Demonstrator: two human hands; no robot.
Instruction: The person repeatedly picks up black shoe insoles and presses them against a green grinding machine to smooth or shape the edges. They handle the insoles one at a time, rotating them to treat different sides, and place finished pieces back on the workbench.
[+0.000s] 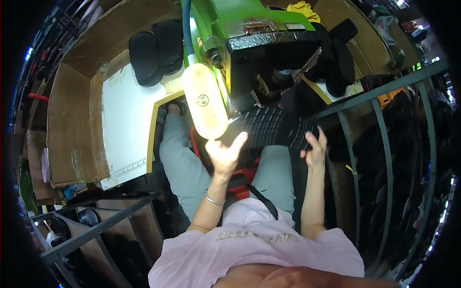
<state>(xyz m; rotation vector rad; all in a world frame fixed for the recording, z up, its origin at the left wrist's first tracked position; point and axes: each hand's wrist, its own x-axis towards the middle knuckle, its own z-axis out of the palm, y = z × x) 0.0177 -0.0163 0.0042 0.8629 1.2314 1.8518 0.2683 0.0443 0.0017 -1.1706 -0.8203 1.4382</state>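
Note:
My left hand is raised just under a lit oval lamp. Its thumb stretches up and away from the palm, and the lamp's glare partly hides the other fingers. My right hand is up with fingers and thumb apart, nearest the right end of a dark piece with a grooved block pattern. That piece spans between my hands, below a machine head with a green body and black front. Its exact kind is unclear, as is any touch by my hands. I see nothing gripped in either hand.
Stacked black sole-shaped pads sit on a white board beside an open cardboard box. More black pads lie right of the machine. Grey metal rails stand at the right, another metal frame at lower left.

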